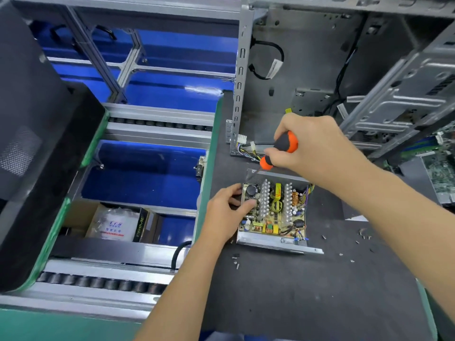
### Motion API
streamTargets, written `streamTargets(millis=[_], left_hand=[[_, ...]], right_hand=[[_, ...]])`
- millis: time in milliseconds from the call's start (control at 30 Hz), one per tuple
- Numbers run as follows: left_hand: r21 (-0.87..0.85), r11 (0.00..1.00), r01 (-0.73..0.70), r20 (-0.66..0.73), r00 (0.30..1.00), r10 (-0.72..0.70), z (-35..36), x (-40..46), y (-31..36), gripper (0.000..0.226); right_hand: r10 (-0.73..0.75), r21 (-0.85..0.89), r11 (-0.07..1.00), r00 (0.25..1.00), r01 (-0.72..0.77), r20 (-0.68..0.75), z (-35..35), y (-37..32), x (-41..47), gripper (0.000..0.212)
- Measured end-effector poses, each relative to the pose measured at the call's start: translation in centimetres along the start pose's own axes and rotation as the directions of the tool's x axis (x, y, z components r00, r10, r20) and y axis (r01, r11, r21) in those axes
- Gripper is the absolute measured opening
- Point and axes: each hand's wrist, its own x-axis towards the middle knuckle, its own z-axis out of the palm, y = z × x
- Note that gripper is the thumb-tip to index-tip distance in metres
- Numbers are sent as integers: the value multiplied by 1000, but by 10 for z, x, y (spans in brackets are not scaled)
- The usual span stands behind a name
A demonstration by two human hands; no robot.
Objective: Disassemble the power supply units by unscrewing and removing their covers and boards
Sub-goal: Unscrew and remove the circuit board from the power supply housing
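On the dark work mat [283,291], right of centre, sits the power supply unit [273,212], its cover off and its circuit board [275,210] in plain sight: finned heatsinks, a yellow transformer, a copper coil, a black capacitor. The metal tray around it shows a bright lip along the near edge. The left hand [229,207] comes in from the lower left and grips the unit's left side, thumb lying over the board's edge, fingers curled round the wall. The right hand [312,146] is wrapped round an orange-and-black screwdriver [280,150], held at a slant, its tip down at the far left corner of the unit; the tip itself is too blurred to place exactly. Wires [309,190], yellow and purple, spill out at the unit's far right corner. Loose screws [236,260] lie scattered on the mat just in front of the unit, and more off to its right. Behind the unit stands an open computer case [307,70], grey metal, with a black cable hanging inside. Off to the left, below the bench edge, a cardboard box [118,223] rests among blue bins [147,175] and roller tracks.
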Motion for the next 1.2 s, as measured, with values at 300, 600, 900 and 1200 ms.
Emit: streamTargets(millis=[300,600,900,1200], left_hand=[[92,996,-18,17,1000,17,10,9,-6,72],[-2,998,-64,-55,996,63,14,2,-3,68],[-23,999,-41,-39,998,40,12,3,0,71],[-86,995,-49,7,999,49,10,0,-2,78]], right_hand=[[-13,-25,1000,999,14,33,14,0,-4,29],[45,-63,997,977,-32,207,10,-9,11,22],[59,-460,887,981,32,182,8,-48,23,53],[85,-299,954,927,30,364,8,-47,36,25]])
